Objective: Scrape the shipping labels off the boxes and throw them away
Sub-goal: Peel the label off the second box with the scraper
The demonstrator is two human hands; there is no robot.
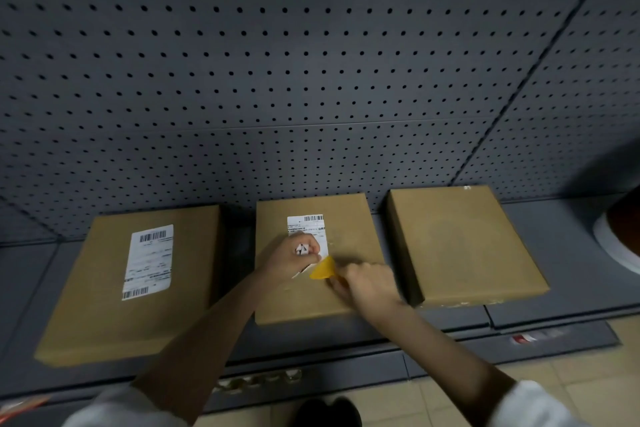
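Both arms reach forward, left hand (294, 258) and right hand (369, 282) fisted.

Grey pegboard (311, 62) rising at the back, holes all over; grey shelf (571, 253) below it; beige floor tiles (588, 357) nearest; white-rimmed round object (620, 246) far right, cut off.

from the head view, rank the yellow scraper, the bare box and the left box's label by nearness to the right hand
1. Yellow scraper: held in the right hand, on the middle box.
2. Bare box: just right of that hand.
3. Left box's label: far left, past the left hand.
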